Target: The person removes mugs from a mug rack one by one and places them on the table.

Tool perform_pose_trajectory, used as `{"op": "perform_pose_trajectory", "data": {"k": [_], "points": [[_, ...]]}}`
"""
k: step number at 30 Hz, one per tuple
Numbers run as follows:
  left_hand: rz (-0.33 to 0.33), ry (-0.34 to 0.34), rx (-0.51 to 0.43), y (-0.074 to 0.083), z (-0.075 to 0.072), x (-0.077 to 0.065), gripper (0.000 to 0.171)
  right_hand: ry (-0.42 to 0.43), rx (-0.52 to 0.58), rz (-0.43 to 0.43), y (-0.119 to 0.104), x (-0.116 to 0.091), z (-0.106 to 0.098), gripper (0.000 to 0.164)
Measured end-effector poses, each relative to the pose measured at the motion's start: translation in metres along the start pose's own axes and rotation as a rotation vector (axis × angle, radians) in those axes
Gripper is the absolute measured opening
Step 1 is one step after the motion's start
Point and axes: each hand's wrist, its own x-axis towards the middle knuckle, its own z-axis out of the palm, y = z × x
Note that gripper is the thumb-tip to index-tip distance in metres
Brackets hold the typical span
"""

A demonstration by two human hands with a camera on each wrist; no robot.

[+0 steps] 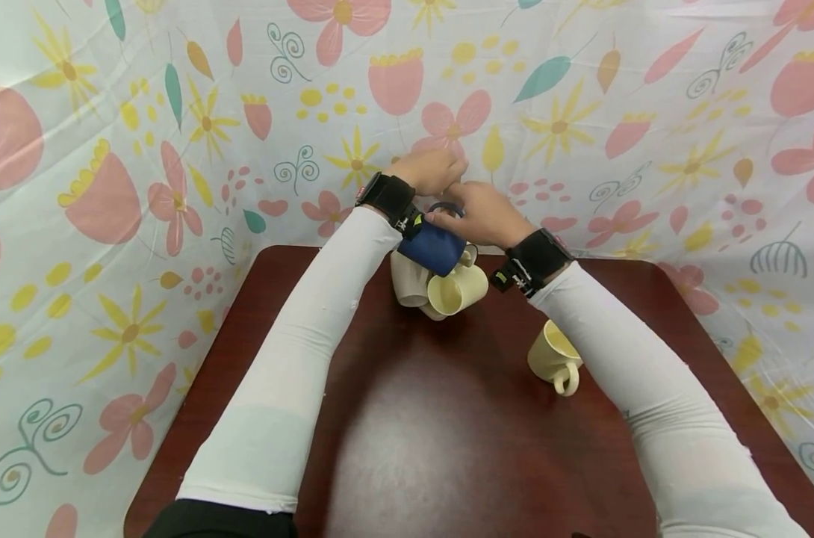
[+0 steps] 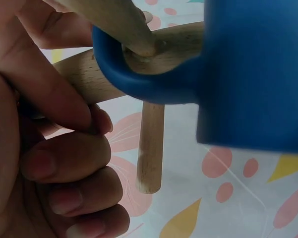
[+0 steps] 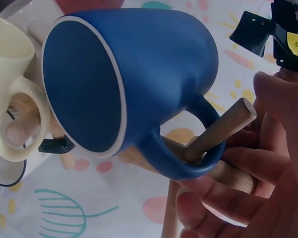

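A blue mug [image 3: 139, 64] hangs on its side, a peg of a wooden mug rack [image 2: 84, 74] passing through its handle. My left hand [image 1: 430, 172] is at the rack's top, thumb and bent fingers [image 2: 64, 158] gripping the wooden post. Close beside the mug's handle is my right hand [image 1: 484, 213]. Its thumb stands apart from the mug, and loosely bent fingers [image 3: 253, 163] lie near the post's end; their exact contact is partly hidden. A cream mug [image 1: 457, 290] and a whitish mug [image 1: 409, 280] are just below the blue one.
Another cream mug [image 1: 555, 359] stands on the dark reddish table [image 1: 434, 448], to the right, near my right forearm. A flower-patterned cloth [image 1: 548, 134] hangs close behind the rack and along both sides.
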Motion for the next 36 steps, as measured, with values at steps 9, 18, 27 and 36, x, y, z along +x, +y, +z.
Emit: {"op": "perform_pose_trajectory", "data": {"k": [9, 18, 27, 36], "points": [[-0.004, 0.0, 0.0, -0.005, -0.001, 0.001, 0.041, -0.047, -0.044, 0.026, -0.004, 0.005, -0.003, 0.039], [0.0, -0.003, -0.005, -0.006, 0.003, 0.001, 0.04, -0.078, -0.088, 0.042, -0.006, 0.005, 0.0, 0.04], [0.006, -0.017, -0.045, -0.004, 0.005, 0.0, 0.045, -0.124, -0.103, 0.043, -0.006, 0.005, 0.002, 0.028], [0.01, 0.001, -0.036, -0.001, 0.004, 0.001, 0.045, -0.202, -0.049, 0.011, -0.005, 0.012, -0.007, 0.023]]}}
